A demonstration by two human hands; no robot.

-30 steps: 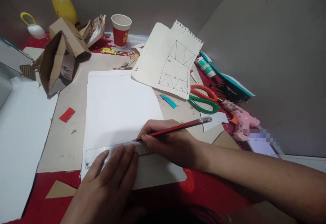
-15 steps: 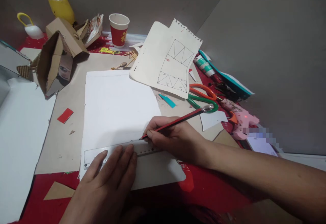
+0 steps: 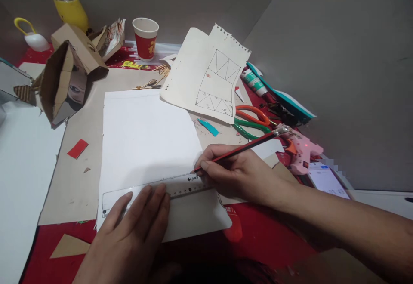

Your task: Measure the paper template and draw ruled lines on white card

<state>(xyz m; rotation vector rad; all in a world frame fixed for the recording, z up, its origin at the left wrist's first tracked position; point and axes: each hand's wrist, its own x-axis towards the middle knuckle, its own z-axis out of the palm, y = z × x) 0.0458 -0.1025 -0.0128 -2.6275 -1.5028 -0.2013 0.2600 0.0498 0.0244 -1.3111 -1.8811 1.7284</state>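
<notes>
A clear ruler lies across the lower part of a white sheet. My left hand presses it down with fingers spread flat. In my right hand is a red-and-black pencil, pinched near its point. The pencil tip touches the sheet at the ruler's upper edge, and a faint line runs along that edge to its left. Part of the ruler's right end is hidden beneath my right hand. Beyond the sheet, a drawn sketch of triangles shows on a cream paper.
Scissors with orange and green handles lie right of the cream paper, beside a pink glue gun and a phone. A paper cup, yellow bottle and folded cardboard stand at the back. Another white board is at left.
My right hand has slid the pencil rightward along the ruler's edge, uncovering more of the ruler's printing. My left hand stays on the ruler. The whole view has shifted slightly.
</notes>
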